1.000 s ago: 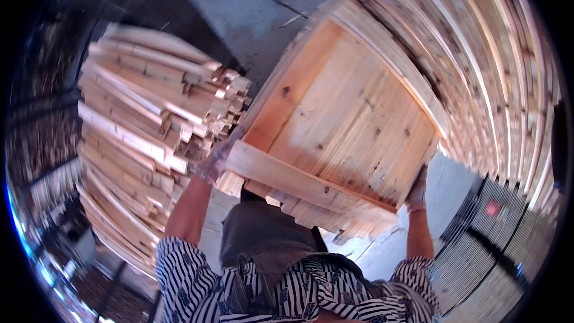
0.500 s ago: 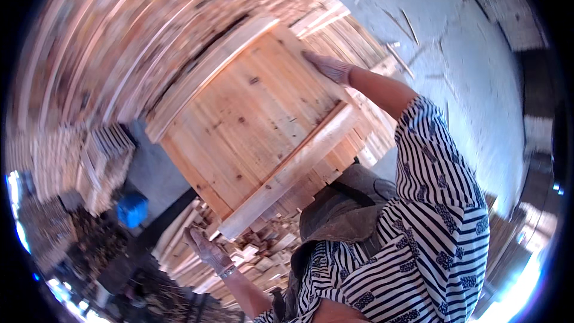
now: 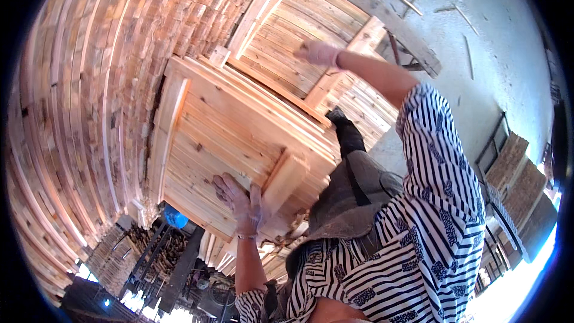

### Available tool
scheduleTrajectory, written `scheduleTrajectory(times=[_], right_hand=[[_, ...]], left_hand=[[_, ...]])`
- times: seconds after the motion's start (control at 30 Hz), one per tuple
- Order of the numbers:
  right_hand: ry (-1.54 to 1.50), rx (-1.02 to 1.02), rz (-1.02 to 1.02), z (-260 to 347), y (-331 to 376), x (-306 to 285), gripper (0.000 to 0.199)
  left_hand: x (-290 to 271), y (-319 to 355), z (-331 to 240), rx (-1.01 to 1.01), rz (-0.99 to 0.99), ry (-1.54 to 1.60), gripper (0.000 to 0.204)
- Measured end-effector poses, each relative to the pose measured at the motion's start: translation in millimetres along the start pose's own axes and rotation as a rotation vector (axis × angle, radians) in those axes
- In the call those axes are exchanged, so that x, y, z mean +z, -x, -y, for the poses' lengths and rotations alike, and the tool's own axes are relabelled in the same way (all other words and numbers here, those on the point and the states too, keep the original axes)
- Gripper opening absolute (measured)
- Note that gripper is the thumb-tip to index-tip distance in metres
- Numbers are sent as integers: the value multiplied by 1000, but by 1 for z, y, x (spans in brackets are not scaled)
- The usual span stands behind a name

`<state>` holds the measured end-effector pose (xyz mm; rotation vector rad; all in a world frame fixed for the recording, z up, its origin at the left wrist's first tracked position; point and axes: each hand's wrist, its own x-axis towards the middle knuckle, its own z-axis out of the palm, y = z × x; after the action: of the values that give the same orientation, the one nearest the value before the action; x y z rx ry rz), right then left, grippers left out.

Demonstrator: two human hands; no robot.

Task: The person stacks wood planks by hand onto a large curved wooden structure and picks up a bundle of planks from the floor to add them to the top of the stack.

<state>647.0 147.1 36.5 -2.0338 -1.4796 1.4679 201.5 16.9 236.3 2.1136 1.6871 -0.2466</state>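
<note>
Two gloved hands are clamped on one wooden pallet panel [image 3: 239, 143], held tilted in front of the body. Left hand [image 3: 242, 203] is spread flat against the slatted face at the panel's near lower end, fingers splayed and pressing, just beside a cross batten [image 3: 287, 180]; not curled round an edge as far as can be seen. Right hand [image 3: 320, 54] is closed over the far upper end, gripping at a batten [image 3: 347, 54] up and away from the left hand. Long axis of the panel is judged to run hand to hand, from low-near by the left to high-far by the right; bulk of the board lies above and to the left of the left hand. Left hand is nearer the body, right arm is stretched out. Stacked timber wall [image 3: 89, 113] is close beyond the panel, on the side away from the right hand. Concrete floor [image 3: 496, 36] is seen past the right arm, with loose sticks scattered on it. Striped shirt [image 3: 430, 233] fills the space below both hands.
</note>
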Motion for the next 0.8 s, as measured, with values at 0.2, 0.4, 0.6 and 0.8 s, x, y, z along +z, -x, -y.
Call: scheduleTrajectory(times=[0.2,0.4,0.6,0.8], right_hand=[[-235,60,140,7,-15,159,84],[-241,67,154,18,-6,128,80],[179,142,55,8,-7,57,81],[334,-157,-193,29,-80,13,65]], left_hand=[[-3,-3,3,90,-28,36,96],[-1,1,7,78,-1,-1,97],[-6,-9,-5,34,8,21,98],[5,-4,10,99,-40,7,103]])
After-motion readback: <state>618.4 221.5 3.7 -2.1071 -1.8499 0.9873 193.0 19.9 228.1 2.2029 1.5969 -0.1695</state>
